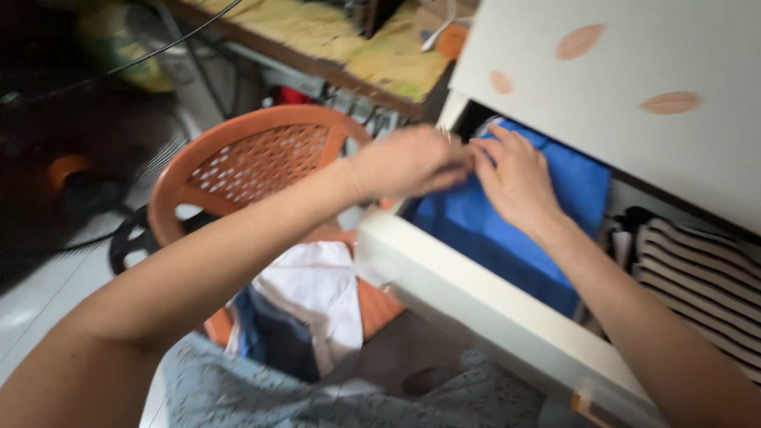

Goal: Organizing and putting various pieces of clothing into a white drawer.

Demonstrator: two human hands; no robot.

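Head view blurs your left hand [412, 162], so you cannot tell whether its curled fingers pinch anything; your right hand [515, 181] lies open and flat on the folded blue cloth [507, 238] inside the pulled-out white drawer [476, 297]. Striped clothing [701, 277] lies beside the blue cloth, partly cut off by your right arm. Beside the drawer, an orange plastic chair [254, 158] carries white and dark clothes [309, 309], half hidden by your left arm.

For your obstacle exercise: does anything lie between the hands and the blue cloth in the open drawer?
Nothing visible. The right hand rests on the blue cloth; the left hand is at its edge.
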